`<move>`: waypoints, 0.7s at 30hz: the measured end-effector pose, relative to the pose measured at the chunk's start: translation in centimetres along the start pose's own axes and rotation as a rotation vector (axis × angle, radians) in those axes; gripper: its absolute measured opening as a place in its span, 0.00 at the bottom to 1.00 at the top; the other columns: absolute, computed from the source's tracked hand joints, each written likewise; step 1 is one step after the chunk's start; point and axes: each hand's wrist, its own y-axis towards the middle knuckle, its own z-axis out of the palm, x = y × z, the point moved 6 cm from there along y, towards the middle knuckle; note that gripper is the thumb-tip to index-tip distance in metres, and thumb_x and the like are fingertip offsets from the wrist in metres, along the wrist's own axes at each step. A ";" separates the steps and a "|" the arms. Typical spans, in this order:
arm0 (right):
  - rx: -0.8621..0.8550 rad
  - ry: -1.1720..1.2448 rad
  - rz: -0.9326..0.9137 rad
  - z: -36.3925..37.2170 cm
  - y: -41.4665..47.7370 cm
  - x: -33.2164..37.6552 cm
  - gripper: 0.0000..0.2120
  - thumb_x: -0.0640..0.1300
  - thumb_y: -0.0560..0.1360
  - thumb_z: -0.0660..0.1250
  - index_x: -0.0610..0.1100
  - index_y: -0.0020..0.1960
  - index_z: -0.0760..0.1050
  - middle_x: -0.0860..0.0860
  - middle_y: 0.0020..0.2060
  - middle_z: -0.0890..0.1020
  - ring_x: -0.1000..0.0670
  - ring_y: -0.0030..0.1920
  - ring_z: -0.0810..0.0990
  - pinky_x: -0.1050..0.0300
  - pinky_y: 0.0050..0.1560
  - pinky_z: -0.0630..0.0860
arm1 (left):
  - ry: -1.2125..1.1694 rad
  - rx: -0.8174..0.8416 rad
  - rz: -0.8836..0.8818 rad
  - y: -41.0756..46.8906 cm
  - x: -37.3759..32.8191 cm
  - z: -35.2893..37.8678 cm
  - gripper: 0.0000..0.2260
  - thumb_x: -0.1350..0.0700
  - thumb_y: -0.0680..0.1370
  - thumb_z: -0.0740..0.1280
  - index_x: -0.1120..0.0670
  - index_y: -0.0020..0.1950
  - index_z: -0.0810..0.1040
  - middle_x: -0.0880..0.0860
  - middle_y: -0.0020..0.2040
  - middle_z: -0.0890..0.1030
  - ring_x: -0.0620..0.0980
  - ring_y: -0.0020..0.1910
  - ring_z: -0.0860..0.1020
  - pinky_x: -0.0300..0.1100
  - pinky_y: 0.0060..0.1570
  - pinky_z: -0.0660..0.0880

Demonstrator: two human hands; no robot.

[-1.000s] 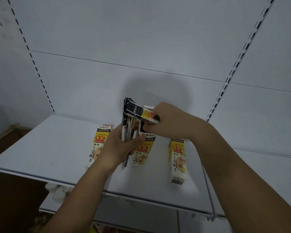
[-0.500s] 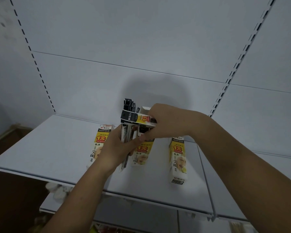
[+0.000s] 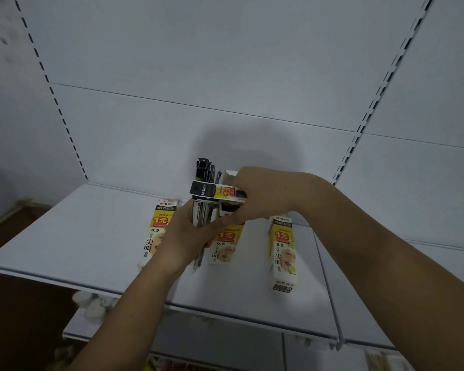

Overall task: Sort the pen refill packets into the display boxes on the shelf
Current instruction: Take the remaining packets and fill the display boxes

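My left hand (image 3: 182, 236) grips an upright bundle of pen refill packets (image 3: 202, 210), their black tops sticking up above my fingers. My right hand (image 3: 263, 195) pinches a single refill packet (image 3: 212, 190), held sideways across the top of the bundle, over the open middle display box (image 3: 225, 245). Three yellow-and-white display boxes lie on the white shelf (image 3: 65, 236): the left box (image 3: 157, 228) is partly hidden by my left hand, and the right box (image 3: 283, 253) lies in full view.
The shelf's back panel (image 3: 225, 76) rises close behind the boxes, with slotted uprights on both sides. A lower shelf (image 3: 214, 341) shows below the front edge, with some white items (image 3: 91, 303) at the lower left.
My right hand has lowered the single packet from a tilt to a level position across the bundle's top, closer to the middle box. The left hand has stayed put.
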 end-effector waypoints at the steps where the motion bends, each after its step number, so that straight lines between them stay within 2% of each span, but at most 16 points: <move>1: -0.013 0.004 -0.003 -0.1 0.0 0.0 0.22 0.57 0.75 0.76 0.39 0.43 0.77 0.49 0.32 0.75 0.51 0.29 0.71 0.59 0.31 0.66 | -0.013 -0.009 -0.002 0.0 0.0 0.0 0.10 0.56 0.78 0.76 0.49 0.58 0.83 0.52 0.32 0.81 0.51 0.30 0.75 0.47 0.33 0.76; 5: -0.025 0.021 -0.002 0.1 0.2 0.1 0.26 0.60 0.74 0.76 0.36 0.48 0.79 0.47 0.34 0.76 0.51 0.30 0.71 0.57 0.32 0.68 | -0.023 -0.029 -0.014 0.0 0.0 -0.1 0.07 0.57 0.78 0.76 0.50 0.55 0.84 0.52 0.32 0.81 0.52 0.30 0.75 0.47 0.32 0.75; 8: 0.021 0.006 -0.004 0.4 0.1 0.3 0.19 0.59 0.75 0.75 0.42 0.45 0.77 0.48 0.35 0.78 0.51 0.31 0.74 0.59 0.32 0.69 | -0.001 -0.026 -0.030 0.0 0.4 -0.2 0.06 0.57 0.78 0.76 0.49 0.52 0.84 0.52 0.32 0.81 0.51 0.30 0.76 0.47 0.33 0.75; 12: 0.081 0.029 0.028 1.4 0.6 -0.2 0.17 0.55 0.73 0.76 0.43 0.51 0.77 0.44 0.41 0.84 0.42 0.39 0.85 0.46 0.38 0.81 | 0.020 -0.028 -0.035 0.0 0.5 -0.1 0.06 0.59 0.79 0.74 0.48 0.50 0.82 0.49 0.31 0.80 0.50 0.29 0.75 0.46 0.33 0.74; 13: 0.081 0.017 0.029 1.6 0.7 -0.1 0.17 0.53 0.73 0.76 0.43 0.53 0.77 0.44 0.42 0.84 0.42 0.40 0.85 0.45 0.39 0.82 | 0.011 -0.034 -0.036 0.0 0.5 -0.1 0.06 0.59 0.79 0.74 0.48 0.51 0.83 0.50 0.31 0.80 0.50 0.30 0.75 0.46 0.32 0.74; 17: 0.092 0.038 0.044 2.1 0.4 0.2 0.16 0.47 0.75 0.75 0.40 0.57 0.76 0.42 0.44 0.84 0.45 0.36 0.84 0.59 0.28 0.79 | -0.030 -0.043 -0.025 -0.1 0.1 -0.1 0.07 0.59 0.79 0.75 0.47 0.54 0.84 0.54 0.36 0.83 0.50 0.30 0.75 0.46 0.32 0.75; 19: 0.082 0.100 0.013 1.8 -0.1 0.4 0.17 0.46 0.76 0.75 0.42 0.60 0.76 0.42 0.46 0.84 0.43 0.38 0.86 0.61 0.27 0.79 | -0.019 -0.046 -0.023 -0.1 0.0 -0.2 0.07 0.58 0.79 0.75 0.48 0.54 0.84 0.54 0.35 0.83 0.50 0.31 0.75 0.47 0.32 0.75; 21: 0.032 0.174 -0.014 1.0 -0.6 0.3 0.16 0.47 0.76 0.75 0.43 0.60 0.76 0.45 0.44 0.82 0.46 0.36 0.84 0.61 0.28 0.78 | -0.049 -0.051 -0.026 0.0 0.0 -0.3 0.06 0.59 0.78 0.75 0.48 0.51 0.84 0.52 0.34 0.81 0.52 0.30 0.75 0.48 0.32 0.74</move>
